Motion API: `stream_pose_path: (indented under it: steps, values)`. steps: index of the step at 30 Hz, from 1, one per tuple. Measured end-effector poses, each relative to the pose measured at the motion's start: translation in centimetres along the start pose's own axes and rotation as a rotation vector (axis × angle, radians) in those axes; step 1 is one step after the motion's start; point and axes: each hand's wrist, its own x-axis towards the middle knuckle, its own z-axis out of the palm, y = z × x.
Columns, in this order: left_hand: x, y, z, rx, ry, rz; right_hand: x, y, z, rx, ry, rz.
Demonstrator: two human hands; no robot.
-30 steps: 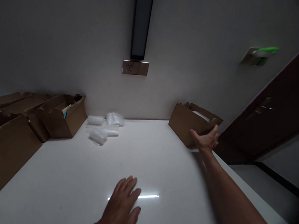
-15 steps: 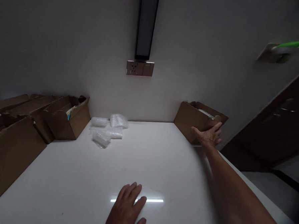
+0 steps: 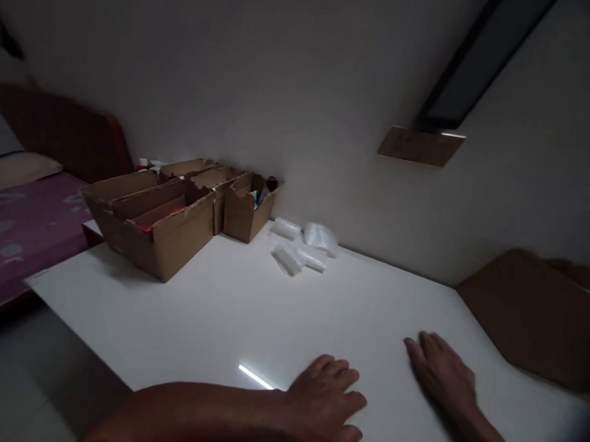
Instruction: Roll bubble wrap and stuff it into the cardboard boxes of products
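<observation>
My left hand (image 3: 326,402) rests palm down on the white table (image 3: 211,302) near its front edge, fingers loosely curled and empty. Beside it, my right hand (image 3: 441,371) lies flat on the table with fingers stretched out, holding nothing. A brown cardboard box (image 3: 537,313) stands at the right, a short way beyond my right hand and not touched by it. Several small rolls of bubble wrap (image 3: 301,244) lie at the back of the table against the wall.
A row of open cardboard boxes (image 3: 161,220) with items inside stands at the table's far left. A bed with a purple cover (image 3: 12,232) and a pillow (image 3: 15,169) lies left of the table. A wall socket plate (image 3: 420,146) sits above the table.
My right hand has left the box at the right and come down flat on the table. The view has swung to the left, bringing the bed and more boxes into sight.
</observation>
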Motion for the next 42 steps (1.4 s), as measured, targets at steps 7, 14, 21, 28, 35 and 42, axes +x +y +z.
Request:
stream_pose_path:
  steps: [7,14,21,28,35,42]
  values:
    - [-6.4,-5.5,-5.7,0.023,-0.044,-0.122,-0.6,-16.4,1.4,0.324,-0.068,-0.531]
    - [-14.5,-11.5,-10.4,0.105,0.232,-0.471,5.4,-34.3,-0.2,0.359,0.072,-0.633]
    - [-13.0,-11.5,-11.3,0.257,0.368,-0.520,13.6,-47.6,-1.2,0.268,0.082,-0.532]
    - [-13.4,-12.8,-11.8,0.191,0.886,-0.557,11.1,-43.9,-3.5,0.221,-0.031,-0.668]
    - [-14.0,-13.4,-13.1,-0.142,1.182,-0.620,1.8,-30.1,-11.0,0.373,-0.026,-0.919]
    - [-16.6,-9.4,-10.9,-0.600,0.856,-0.516,-8.1,-16.9,-13.3,0.580,0.128,-0.231]
